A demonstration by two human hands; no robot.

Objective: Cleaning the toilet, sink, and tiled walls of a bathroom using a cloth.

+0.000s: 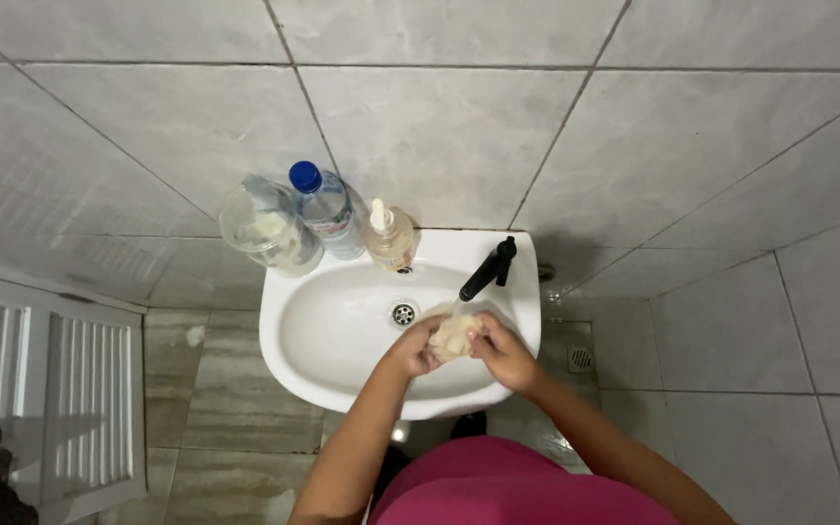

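Both hands meet over the white sink (313,340), just below the spout of the black tap (488,269). My left hand (411,350) and my right hand (504,352) together grip a pale cream, soft-looking lump (452,335), which could be a sponge or a cloth; I cannot tell which. A thin stream of water seems to run from the tap onto it. The sink's drain (402,313) lies just to the left of the lump.
On the sink's back rim stand a clear plastic jar (266,228), a water bottle with a blue cap (325,209) and a soap pump bottle (389,236). A white slatted door (51,389) is at the left. Grey tiled walls surround, with a floor drain (580,359) at the right.
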